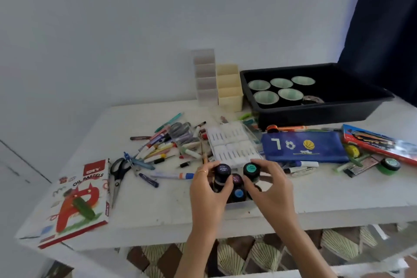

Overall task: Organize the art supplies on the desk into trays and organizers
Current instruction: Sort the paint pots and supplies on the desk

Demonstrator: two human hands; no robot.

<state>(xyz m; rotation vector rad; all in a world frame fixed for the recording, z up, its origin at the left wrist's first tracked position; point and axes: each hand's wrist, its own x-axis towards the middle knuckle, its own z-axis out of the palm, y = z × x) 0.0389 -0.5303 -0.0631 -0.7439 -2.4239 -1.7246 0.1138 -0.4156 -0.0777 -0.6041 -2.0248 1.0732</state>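
My left hand [208, 189] grips a small paint bottle with a dark purple-labelled cap [223, 170]. My right hand [269, 189] grips a second paint bottle with a teal cap [251, 169]. Both bottles are lifted just above a small clear box [239, 205] near the desk's front edge, where other paint bottles, one with a blue cap [238, 193], still stand. A black tray [316, 110] at the back right holds several green-lined cups [290, 93]. A cream organizer [229, 87] and a clear organizer [205, 74] stand beside it.
A heap of markers and pens [167, 144] lies left of centre, with scissors [118, 174] and an oil pastels box [75, 201] at the front left. A white compartment case [232, 144], a blue pencil pouch [302, 145] and a red pencil box [379, 143] lie to the right.
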